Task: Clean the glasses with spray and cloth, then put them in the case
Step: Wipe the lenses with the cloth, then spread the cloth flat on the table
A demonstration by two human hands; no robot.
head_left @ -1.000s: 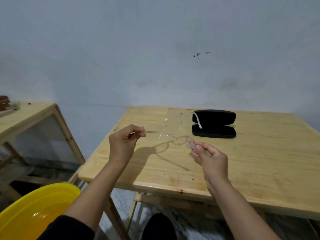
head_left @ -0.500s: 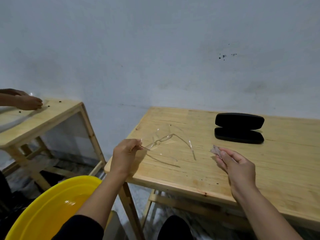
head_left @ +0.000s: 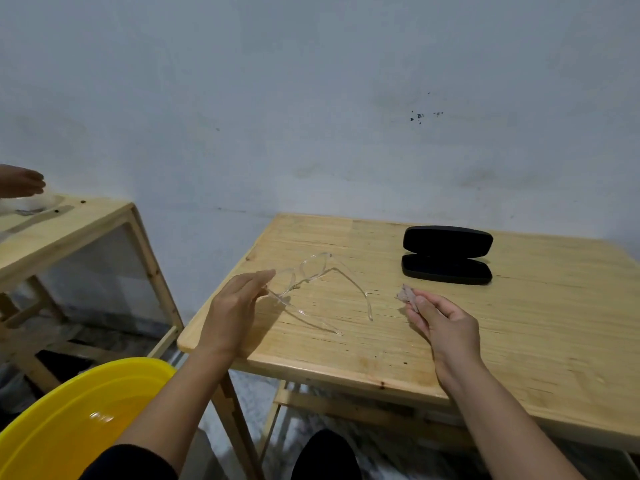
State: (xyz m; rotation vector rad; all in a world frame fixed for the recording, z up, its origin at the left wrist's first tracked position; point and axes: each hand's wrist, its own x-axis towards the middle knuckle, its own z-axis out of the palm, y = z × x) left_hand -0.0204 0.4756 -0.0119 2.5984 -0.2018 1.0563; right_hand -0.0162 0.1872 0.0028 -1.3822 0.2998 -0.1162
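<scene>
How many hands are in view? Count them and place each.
3. The left hand holds the glasses over the table; the right hand pinches a small cloth; another person's hand reaches over the side table at far left.

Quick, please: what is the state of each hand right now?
Left hand: closed on the clear glasses, at one corner.
Right hand: closed, pinching a small cloth.
</scene>
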